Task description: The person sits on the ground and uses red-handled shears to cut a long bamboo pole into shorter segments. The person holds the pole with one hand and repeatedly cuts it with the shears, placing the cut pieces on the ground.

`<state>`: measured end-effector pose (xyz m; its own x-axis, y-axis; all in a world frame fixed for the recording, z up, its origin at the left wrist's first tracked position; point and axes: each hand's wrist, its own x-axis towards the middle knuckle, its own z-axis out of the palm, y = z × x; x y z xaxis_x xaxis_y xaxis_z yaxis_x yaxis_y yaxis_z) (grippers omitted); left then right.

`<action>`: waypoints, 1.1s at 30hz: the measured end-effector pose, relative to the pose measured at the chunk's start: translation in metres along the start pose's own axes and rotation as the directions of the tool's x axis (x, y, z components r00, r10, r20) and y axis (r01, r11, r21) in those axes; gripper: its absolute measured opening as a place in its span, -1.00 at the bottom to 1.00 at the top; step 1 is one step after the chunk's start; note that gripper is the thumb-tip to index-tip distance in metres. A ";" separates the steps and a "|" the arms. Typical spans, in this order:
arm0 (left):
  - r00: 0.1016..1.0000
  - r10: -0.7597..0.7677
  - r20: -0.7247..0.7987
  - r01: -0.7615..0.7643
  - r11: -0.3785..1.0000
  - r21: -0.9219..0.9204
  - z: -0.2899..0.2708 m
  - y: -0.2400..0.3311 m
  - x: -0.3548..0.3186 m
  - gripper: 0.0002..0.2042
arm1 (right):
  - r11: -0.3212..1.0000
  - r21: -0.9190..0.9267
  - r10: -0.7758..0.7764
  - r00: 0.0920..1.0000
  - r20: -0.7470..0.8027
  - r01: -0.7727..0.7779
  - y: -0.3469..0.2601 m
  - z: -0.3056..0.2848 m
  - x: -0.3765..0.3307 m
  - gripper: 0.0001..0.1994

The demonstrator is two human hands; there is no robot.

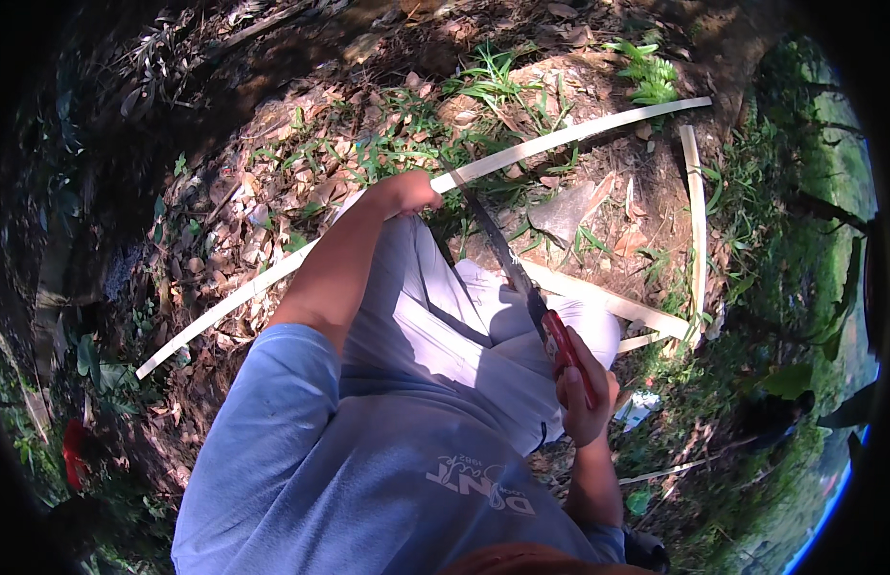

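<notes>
A long pale wooden strip point(579, 131) runs across in front of me, from the far right down to the near left. My left hand point(414, 195) is closed round its middle, just above my knee. In my right hand point(589, 395) is the red handle of a handsaw point(502, 251), fingers wrapped round it. The saw's dark blade points away from me and to the left. Its far end crosses the strip just right of my left hand; whether the teeth have cut into the wood, I cannot tell.
More pale strips lie to the right: an upright-looking one point(695, 220) and a wider one point(612, 299) beside my leg, meeting near one corner. Dry leaves, grass and a fern point(651, 75) cover the ground ahead. A red object point(75, 450) lies at the far left.
</notes>
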<state>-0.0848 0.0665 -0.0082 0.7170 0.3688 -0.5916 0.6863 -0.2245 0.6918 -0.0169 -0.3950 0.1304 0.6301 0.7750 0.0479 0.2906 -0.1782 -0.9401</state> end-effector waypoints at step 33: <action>0.849 -0.037 -0.526 0.313 0.838 0.446 0.034 0.034 -0.036 -0.75 | 0.968 0.216 -0.130 0.991 0.008 0.125 0.039 0.155 0.180 -0.58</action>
<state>-0.0832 0.0149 0.0222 0.5189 0.7964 -0.3105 0.8546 -0.4751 0.2096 -0.0039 -0.1689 0.0496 0.5811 0.7965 0.1672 0.2053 0.0554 -0.9771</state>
